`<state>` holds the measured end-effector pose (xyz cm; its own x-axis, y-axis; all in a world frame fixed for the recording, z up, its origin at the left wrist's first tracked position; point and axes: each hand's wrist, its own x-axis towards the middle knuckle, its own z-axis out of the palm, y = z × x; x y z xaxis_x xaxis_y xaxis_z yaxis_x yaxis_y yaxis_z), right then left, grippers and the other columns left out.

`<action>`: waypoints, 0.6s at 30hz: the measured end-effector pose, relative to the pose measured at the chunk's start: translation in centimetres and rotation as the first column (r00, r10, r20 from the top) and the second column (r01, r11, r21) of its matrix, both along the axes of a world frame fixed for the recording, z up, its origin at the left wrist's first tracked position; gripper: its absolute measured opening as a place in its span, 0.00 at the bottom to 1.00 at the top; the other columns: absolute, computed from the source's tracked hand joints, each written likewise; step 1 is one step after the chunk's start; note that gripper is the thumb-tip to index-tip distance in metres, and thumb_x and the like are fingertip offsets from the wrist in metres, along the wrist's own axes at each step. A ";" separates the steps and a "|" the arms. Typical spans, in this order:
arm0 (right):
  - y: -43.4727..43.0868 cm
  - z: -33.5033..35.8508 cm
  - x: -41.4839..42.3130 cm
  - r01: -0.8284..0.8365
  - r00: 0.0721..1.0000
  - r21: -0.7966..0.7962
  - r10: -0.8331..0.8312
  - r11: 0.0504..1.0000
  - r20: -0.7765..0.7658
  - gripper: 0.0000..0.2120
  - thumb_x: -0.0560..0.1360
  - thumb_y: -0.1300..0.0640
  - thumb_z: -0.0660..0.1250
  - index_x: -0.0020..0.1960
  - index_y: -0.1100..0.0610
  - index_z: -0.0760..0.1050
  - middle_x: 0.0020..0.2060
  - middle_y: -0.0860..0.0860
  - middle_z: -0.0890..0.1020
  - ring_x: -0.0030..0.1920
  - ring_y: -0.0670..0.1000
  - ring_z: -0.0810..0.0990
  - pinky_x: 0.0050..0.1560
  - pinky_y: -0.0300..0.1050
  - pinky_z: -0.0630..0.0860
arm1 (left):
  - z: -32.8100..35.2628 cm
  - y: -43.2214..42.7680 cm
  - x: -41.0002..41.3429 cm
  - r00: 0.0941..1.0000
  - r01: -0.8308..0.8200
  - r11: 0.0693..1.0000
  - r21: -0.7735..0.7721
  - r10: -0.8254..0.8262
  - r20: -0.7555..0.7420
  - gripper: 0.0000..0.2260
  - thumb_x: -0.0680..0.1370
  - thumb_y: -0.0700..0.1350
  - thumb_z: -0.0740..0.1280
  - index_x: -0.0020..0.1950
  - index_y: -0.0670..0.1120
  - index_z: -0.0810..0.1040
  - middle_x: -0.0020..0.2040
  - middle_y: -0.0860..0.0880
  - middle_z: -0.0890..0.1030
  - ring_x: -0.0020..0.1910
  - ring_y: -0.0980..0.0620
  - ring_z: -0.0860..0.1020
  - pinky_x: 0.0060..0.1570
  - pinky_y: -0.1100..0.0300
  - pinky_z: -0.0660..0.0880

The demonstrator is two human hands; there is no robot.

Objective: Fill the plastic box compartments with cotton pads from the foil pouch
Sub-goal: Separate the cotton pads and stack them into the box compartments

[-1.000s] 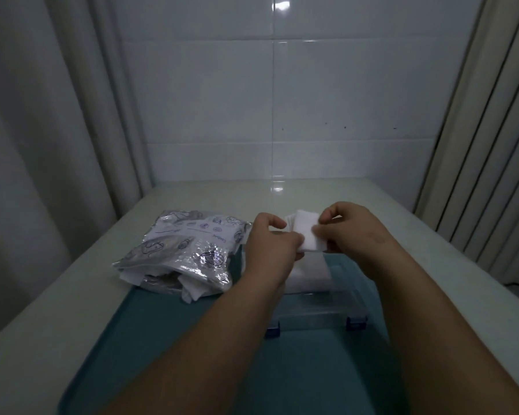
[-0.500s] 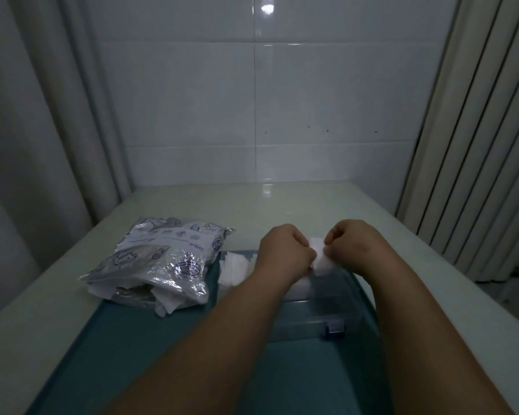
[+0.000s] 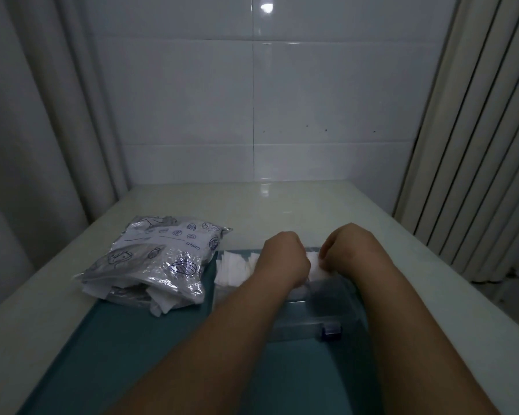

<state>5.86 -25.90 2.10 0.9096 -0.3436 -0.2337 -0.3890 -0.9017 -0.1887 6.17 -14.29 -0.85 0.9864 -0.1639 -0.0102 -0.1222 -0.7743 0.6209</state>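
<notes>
Two hands, our L hand (image 3: 285,259) & R hand (image 3: 349,250) both pinch white cotton pads (image 3: 314,266) at far end of plastic box (image 3: 312,308), foil pouch (image 3: 159,259) near left edge of bench (image 3: 282,205).

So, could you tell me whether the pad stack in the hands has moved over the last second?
Yes. The left hand and right hand have lowered the pad stack from above the plastic box down to its rim.

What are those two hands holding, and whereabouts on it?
A small stack of cotton pads, over the plastic box: the left hand grips its left edge, the right hand its right edge.
</notes>
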 end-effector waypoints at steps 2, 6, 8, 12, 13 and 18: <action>0.1 -0.1 0.3 0.001 0.999 -0.018 -0.001 1.000 -0.044 0.16 0.74 0.56 0.67 0.60 0.60 0.77 0.48 0.55 0.75 0.44 0.53 0.73 0.47 0.42 0.71 | 0.1 -0.1 0.1 0.999 0.024 0.997 0.073 -0.022 -0.030 0.14 0.70 0.39 0.75 0.54 0.41 0.81 0.51 0.43 0.82 0.50 0.44 0.81 0.54 0.51 0.79; 0.2 -1.0 0.8 -0.010 0.993 -0.040 0.005 0.999 -0.119 0.20 0.74 0.53 0.68 0.64 0.61 0.73 0.51 0.56 0.73 0.47 0.53 0.72 0.48 0.45 0.69 | 0.3 -0.5 0.7 0.995 0.082 0.966 0.244 -0.068 -0.066 0.17 0.72 0.41 0.73 0.60 0.43 0.80 0.59 0.44 0.79 0.57 0.46 0.78 0.58 0.55 0.75; 0.1 -1.6 0.9 0.020 0.995 -0.037 -0.024 0.999 -0.099 0.22 0.73 0.54 0.69 0.65 0.60 0.73 0.53 0.56 0.75 0.45 0.53 0.72 0.46 0.45 0.69 | 0.4 -0.9 0.8 0.995 0.097 0.952 0.292 -0.081 -0.067 0.17 0.73 0.42 0.72 0.61 0.42 0.79 0.60 0.44 0.79 0.57 0.45 0.78 0.55 0.56 0.73; -0.3 -2.6 0.9 0.027 0.999 0.004 -0.027 1.000 0.032 0.17 0.71 0.55 0.69 0.60 0.57 0.77 0.49 0.53 0.79 0.45 0.54 0.77 0.47 0.45 0.75 | 0.4 -1.4 1.0 0.994 0.112 0.940 0.323 -0.099 -0.054 0.16 0.75 0.42 0.71 0.61 0.40 0.76 0.58 0.43 0.78 0.57 0.45 0.77 0.54 0.55 0.72; -0.3 -2.6 1.0 0.026 0.999 0.003 -0.026 1.000 0.031 0.18 0.72 0.54 0.69 0.60 0.56 0.77 0.50 0.53 0.79 0.45 0.54 0.77 0.47 0.46 0.75 | 0.5 -1.4 1.0 0.993 0.116 0.934 0.337 -0.099 -0.066 0.16 0.75 0.43 0.71 0.60 0.40 0.76 0.57 0.43 0.78 0.56 0.45 0.77 0.52 0.55 0.72; 0.3 -1.7 1.4 0.038 0.990 -0.044 -0.043 0.998 -0.134 0.27 0.71 0.50 0.71 0.68 0.58 0.70 0.48 0.55 0.71 0.41 0.53 0.70 0.45 0.45 0.69 | 0.4 -1.3 1.6 0.986 0.133 0.915 0.381 -0.082 -0.147 0.15 0.74 0.46 0.73 0.58 0.42 0.79 0.46 0.47 0.76 0.39 0.49 0.72 0.44 0.57 0.69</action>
<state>7.26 -25.59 0.42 0.8559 -0.3911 -0.3383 -0.4446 -0.8906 -0.0953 7.78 -15.61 -0.48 0.9495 -0.2264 -0.2173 -0.1589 -0.9440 0.2893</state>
